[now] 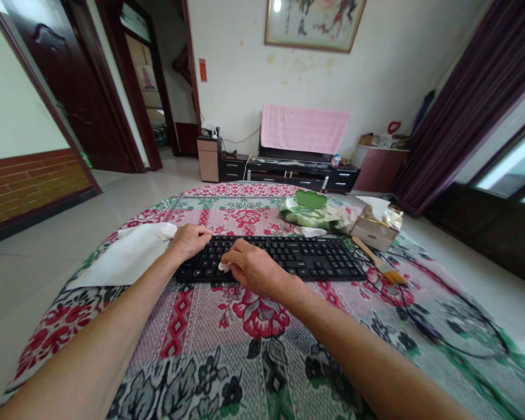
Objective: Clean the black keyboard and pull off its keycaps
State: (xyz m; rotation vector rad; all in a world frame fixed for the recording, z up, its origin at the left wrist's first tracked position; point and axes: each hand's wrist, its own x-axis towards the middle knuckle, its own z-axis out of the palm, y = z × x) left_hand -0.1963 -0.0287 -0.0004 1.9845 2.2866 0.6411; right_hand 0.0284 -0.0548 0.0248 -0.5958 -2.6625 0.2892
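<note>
A black keyboard [317,259] lies flat across the patterned tablecloth. At its far left corner, my left hand [189,240] grips the end, fingers together over the upper edge and the thumb side hidden. My right hand [251,267] is closed in a pinch on a small crumpled white tissue [223,267], held down against the keys left of the keyboard's middle. Beside my left wrist, a crumpled white wad [167,232] sits on a white sheet of paper [122,256].
Behind the keyboard lies a green wipes pack [310,211], with a white piece [310,231] before it. A tissue box [377,224] stands at right. A wooden-handled brush [380,262] lies near a looping black cable [468,353]. A tablecloth [262,361] covers the table.
</note>
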